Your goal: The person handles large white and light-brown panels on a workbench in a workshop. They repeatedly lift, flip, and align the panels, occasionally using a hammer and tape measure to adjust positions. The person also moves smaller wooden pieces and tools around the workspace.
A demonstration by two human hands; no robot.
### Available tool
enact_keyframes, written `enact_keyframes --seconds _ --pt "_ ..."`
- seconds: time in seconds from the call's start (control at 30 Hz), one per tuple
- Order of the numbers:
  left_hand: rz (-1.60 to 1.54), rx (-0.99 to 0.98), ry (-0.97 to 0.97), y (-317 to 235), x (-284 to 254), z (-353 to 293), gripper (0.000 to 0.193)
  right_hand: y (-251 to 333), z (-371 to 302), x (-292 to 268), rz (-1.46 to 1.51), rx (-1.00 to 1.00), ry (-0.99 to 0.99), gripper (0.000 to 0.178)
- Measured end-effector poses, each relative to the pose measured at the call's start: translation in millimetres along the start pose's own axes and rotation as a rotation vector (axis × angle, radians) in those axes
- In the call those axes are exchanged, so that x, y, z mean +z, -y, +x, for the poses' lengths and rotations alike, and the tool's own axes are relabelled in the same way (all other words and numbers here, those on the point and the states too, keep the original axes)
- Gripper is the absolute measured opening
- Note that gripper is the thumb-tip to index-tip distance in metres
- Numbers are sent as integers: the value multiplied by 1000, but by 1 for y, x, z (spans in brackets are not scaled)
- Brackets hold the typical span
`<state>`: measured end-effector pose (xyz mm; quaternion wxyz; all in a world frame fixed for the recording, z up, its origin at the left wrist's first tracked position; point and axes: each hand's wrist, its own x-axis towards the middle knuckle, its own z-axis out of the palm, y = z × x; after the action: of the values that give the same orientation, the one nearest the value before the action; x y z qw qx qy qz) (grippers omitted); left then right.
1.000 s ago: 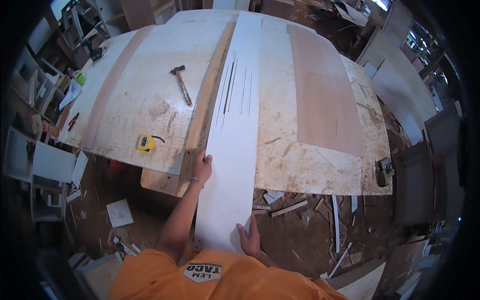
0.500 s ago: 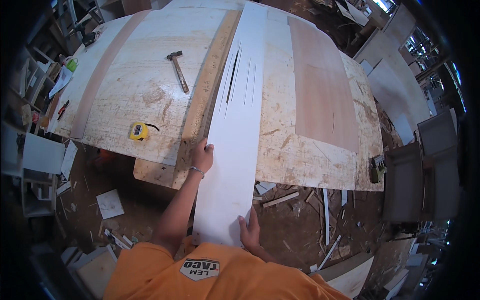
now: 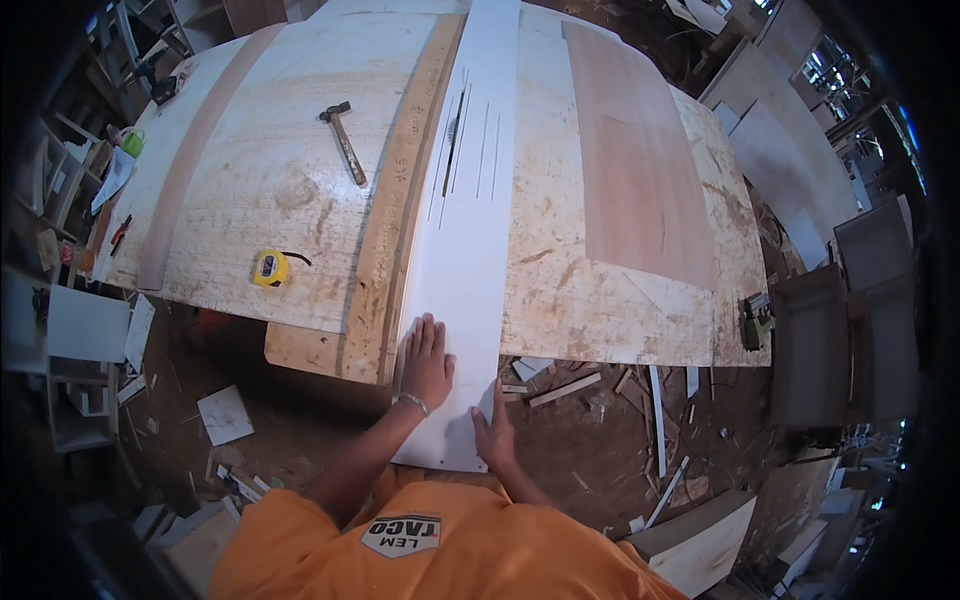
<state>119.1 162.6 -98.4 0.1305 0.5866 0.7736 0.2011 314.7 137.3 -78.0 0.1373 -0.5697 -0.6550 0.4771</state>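
A long white board (image 3: 465, 270) lies lengthwise over the worktable, its near end overhanging the front edge toward my body. Several thin dark slits run along its far part; in the widest shows a grey edge like a saw blade (image 3: 453, 132). A straight wooden bar (image 3: 395, 200) runs along the board's left side. My left hand (image 3: 428, 365) rests flat on top of the board near its left edge, fingers stretched forward. At the right edge, close to the near end, my right hand (image 3: 494, 432) grips the board, thumb on top; its other fingers are partly hidden.
On the worktable (image 3: 550, 310) left of the bar are a hammer (image 3: 345, 145) and a yellow tape measure (image 3: 270, 268). Brown sheets lie at the right (image 3: 640, 150) and far left (image 3: 205, 150). Wood offcuts (image 3: 565, 390) litter the floor below; cabinet boxes (image 3: 805, 350) stand at the right.
My left hand has left its grip on the board's left edge and now lies flat on top. The board's near end sits slightly farther from my body. The view has shifted a little.
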Motion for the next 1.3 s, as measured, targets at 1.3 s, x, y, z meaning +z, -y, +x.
enact_keyframes --seconds 1.3 --pt "289 175 383 -34 -19 -54 90 -214 137 -186 1475 418 -622 33"
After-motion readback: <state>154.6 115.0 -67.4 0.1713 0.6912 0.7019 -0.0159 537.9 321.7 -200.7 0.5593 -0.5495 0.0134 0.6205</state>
